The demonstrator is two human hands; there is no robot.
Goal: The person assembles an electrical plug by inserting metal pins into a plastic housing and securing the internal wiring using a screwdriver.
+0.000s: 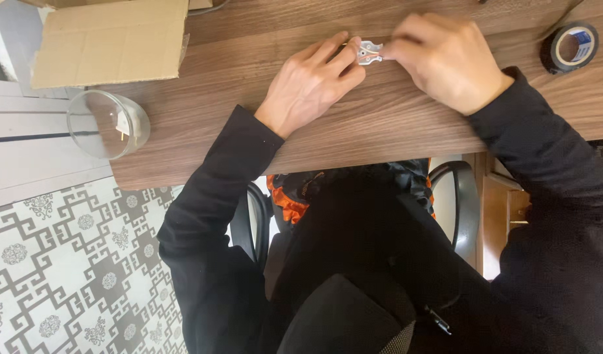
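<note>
A small white plastic part with holes (369,52) rests low over the wooden desk (354,124), pinched between both hands. My left hand (312,83) lies on the desk, its fingers closed on the part's left side. My right hand (443,60) grips the part's right end with its fingertips. Both arms wear black sleeves. The hands hide much of the part.
A roll of black tape (571,46) lies at the desk's far right. A clear glass (107,124) stands at the desk's left corner, beside a cardboard box (111,39). Below the desk edge are a black chair (455,203) and a patterned floor (72,275).
</note>
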